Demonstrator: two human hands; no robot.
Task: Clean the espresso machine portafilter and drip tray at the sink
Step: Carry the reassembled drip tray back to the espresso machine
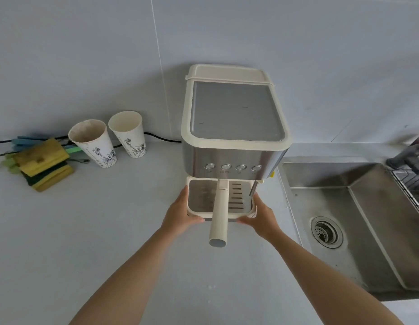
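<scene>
A cream and steel espresso machine (234, 127) stands on the white counter next to the sink. Its cream drip tray (199, 211) with a slotted metal grate sits at the machine's base. My left hand (180, 213) grips the tray's left front corner, thumb across the front edge. My right hand (260, 216) grips the right front corner the same way. The portafilter's cream handle (219, 219) sticks out from under the machine toward me, above the tray and between my hands; its basket end is hidden under the machine.
A steel sink (344, 219) with a round drain lies right of the machine, a faucet and dish rack (412, 179) at its far right. Two used paper cups (110, 139), a stack of yellow-green sponges (44, 165) and a black cable lie at the left.
</scene>
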